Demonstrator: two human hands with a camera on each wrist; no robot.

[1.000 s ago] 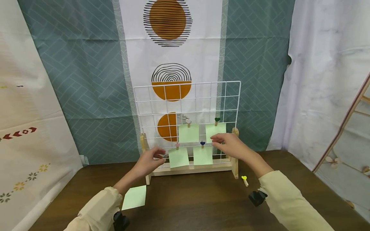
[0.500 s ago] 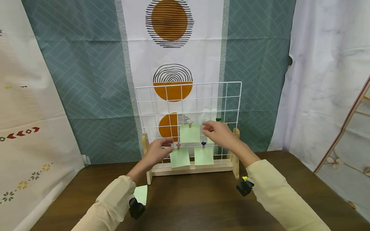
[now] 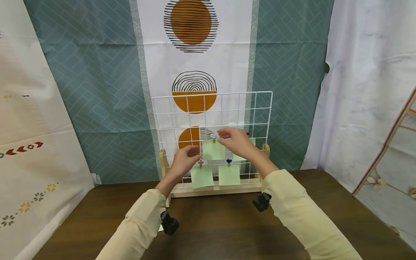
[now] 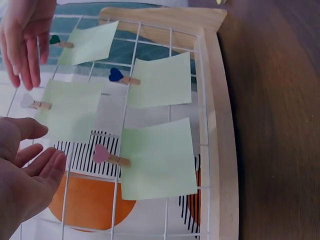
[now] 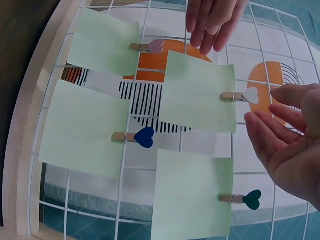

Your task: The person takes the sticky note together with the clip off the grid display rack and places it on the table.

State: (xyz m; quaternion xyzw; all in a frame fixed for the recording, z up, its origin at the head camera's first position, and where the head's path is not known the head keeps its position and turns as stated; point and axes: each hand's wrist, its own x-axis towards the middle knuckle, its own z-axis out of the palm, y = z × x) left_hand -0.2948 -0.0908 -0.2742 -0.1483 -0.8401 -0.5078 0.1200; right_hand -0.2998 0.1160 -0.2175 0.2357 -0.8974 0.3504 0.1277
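The left hand (image 3: 184,160) and right hand (image 3: 237,143) have moved inward toward the white heart clip (image 5: 241,96), fingers parted, so nothing is gripped yet.

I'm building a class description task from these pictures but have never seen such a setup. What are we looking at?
No machine here: a person works with a bare left hand and right hand. The widest picture comes from a head-worn camera; the two closer ones come from the wrist cameras.

A white wire grid in a wooden stand rises from a dark brown table. On it hang four pale green notes, clipped by clothespins topped with white, green, pink and blue hearts. A sliver of pale paper shows on the table beside the left sleeve.

Neither hand appears to hold anything; both hover by the grid, with the white-heart clothespin between them.
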